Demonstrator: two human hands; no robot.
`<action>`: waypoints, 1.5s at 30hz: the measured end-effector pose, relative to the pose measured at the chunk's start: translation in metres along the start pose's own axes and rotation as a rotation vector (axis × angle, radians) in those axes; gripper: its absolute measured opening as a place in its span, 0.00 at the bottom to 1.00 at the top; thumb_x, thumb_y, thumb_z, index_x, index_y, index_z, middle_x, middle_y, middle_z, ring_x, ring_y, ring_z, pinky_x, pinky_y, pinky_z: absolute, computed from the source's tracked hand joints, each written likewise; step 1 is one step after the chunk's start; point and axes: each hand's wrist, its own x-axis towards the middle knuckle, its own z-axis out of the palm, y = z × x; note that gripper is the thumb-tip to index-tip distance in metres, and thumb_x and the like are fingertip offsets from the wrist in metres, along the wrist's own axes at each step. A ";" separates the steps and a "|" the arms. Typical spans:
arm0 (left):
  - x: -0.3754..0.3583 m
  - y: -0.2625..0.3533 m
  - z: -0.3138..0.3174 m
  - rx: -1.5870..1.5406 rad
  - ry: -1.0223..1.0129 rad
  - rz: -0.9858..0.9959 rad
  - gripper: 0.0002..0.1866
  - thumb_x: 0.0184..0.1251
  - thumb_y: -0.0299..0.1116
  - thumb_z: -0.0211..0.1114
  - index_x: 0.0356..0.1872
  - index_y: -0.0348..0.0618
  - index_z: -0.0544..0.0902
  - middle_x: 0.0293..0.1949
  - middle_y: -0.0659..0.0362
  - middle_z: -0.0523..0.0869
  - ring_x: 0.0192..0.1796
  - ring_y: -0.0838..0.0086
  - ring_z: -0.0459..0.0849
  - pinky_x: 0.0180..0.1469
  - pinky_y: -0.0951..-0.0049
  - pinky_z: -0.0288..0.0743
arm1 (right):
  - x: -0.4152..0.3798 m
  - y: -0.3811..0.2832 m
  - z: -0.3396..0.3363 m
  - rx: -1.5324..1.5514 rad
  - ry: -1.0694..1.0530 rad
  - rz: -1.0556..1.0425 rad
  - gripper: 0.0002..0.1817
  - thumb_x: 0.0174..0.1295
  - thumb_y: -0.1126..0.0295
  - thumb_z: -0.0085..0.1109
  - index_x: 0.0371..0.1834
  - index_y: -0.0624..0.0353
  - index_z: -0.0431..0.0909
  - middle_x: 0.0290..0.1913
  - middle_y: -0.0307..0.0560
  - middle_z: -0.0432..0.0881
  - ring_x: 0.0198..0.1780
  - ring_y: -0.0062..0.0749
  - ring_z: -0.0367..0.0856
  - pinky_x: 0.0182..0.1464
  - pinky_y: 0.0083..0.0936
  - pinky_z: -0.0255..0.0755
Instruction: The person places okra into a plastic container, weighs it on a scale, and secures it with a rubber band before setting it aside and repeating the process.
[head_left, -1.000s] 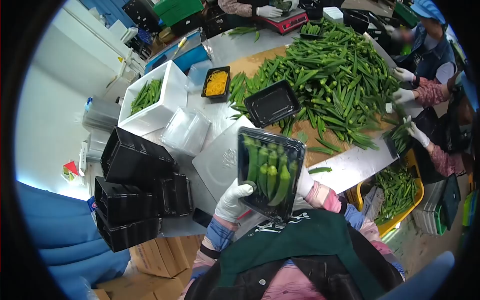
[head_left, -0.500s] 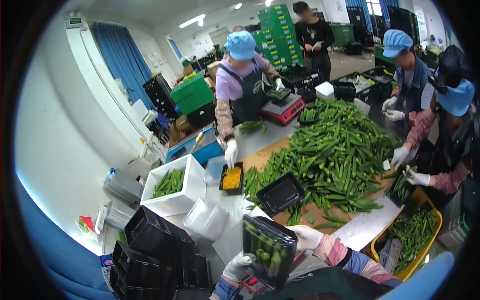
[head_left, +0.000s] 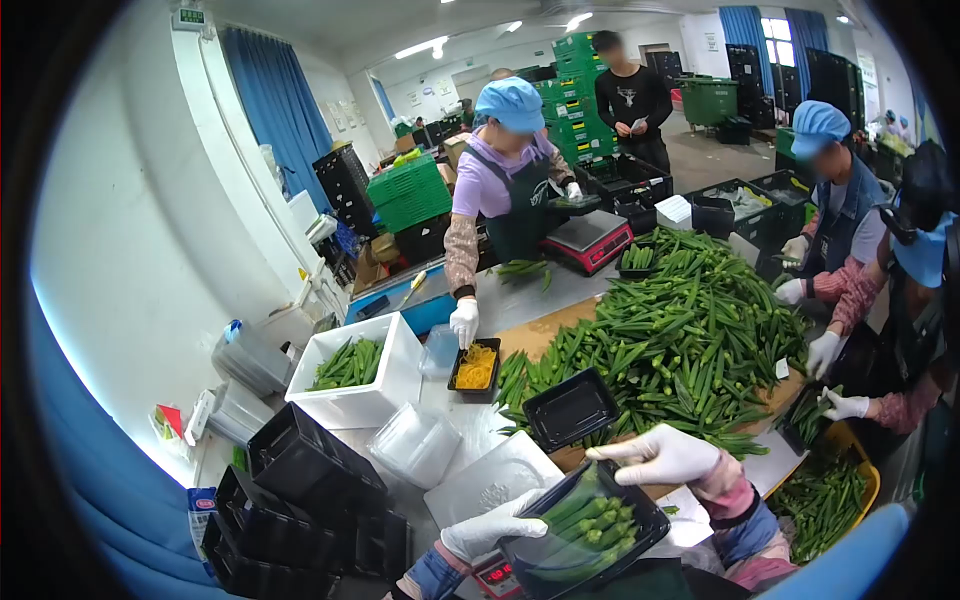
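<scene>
A black plastic tray of okra (head_left: 590, 525) is tilted in front of me, with a clear, shiny cover over at least part of it. My left hand (head_left: 492, 526), in a white glove, grips the tray's left edge. At its upper rim, my right hand (head_left: 665, 456), also gloved, pinches the edge between thumb and fingers. Below the left hand shows a scale's red display (head_left: 497, 578), and the scale's metal plate (head_left: 495, 480) lies just beyond. An empty black tray (head_left: 571, 408) rests against the large okra pile (head_left: 690, 330).
Stacked black trays (head_left: 310, 460) stand at left, near clear lids (head_left: 415, 442) and a white foam box (head_left: 400, 365) of okra. A co-worker's gloved hand (head_left: 464, 322) is by a tray of yellow bands (head_left: 474, 370). A yellow crate (head_left: 868, 470) stands at right, beside other workers.
The okra tray has tipped from nearly upright to a flatter angle and shifted right. My right hand has moved from behind it to its upper rim. The whole view has shifted slightly.
</scene>
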 end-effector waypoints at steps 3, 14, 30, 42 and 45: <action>-0.008 -0.011 0.002 -0.205 0.034 0.020 0.46 0.67 0.40 0.70 0.80 0.35 0.54 0.78 0.54 0.62 0.77 0.69 0.62 0.79 0.70 0.54 | -0.022 0.003 -0.003 -0.078 -0.106 0.058 0.21 0.70 0.66 0.67 0.66 0.52 0.82 0.47 0.39 0.91 0.43 0.13 0.82 0.52 0.18 0.76; -0.028 -0.056 0.015 -0.639 0.407 -0.025 0.27 0.77 0.36 0.60 0.72 0.37 0.70 0.65 0.54 0.80 0.63 0.69 0.81 0.68 0.65 0.75 | 0.003 0.046 0.093 -0.441 -0.342 -0.256 0.32 0.73 0.52 0.58 0.75 0.55 0.68 0.34 0.52 0.87 0.34 0.48 0.86 0.41 0.36 0.78; 0.142 0.051 -0.163 -0.440 0.591 0.216 0.22 0.75 0.45 0.64 0.64 0.47 0.80 0.57 0.58 0.87 0.55 0.65 0.86 0.57 0.52 0.79 | 0.023 0.135 0.041 0.003 0.455 0.101 0.18 0.70 0.65 0.64 0.58 0.63 0.82 0.50 0.52 0.88 0.49 0.32 0.87 0.52 0.28 0.79; 0.286 0.082 -0.280 -0.118 0.656 0.214 0.50 0.68 0.54 0.70 0.81 0.47 0.51 0.76 0.46 0.62 0.68 0.42 0.71 0.66 0.47 0.72 | 0.059 0.178 0.021 -0.227 0.584 0.063 0.15 0.69 0.61 0.62 0.54 0.53 0.83 0.47 0.51 0.87 0.48 0.50 0.85 0.51 0.40 0.78; 0.227 0.071 -0.259 0.445 0.828 0.292 0.37 0.74 0.47 0.66 0.77 0.40 0.63 0.69 0.51 0.74 0.69 0.66 0.74 0.67 0.64 0.71 | 0.057 0.189 0.018 -0.241 0.588 0.105 0.15 0.70 0.58 0.60 0.55 0.51 0.83 0.48 0.51 0.87 0.49 0.50 0.85 0.52 0.41 0.78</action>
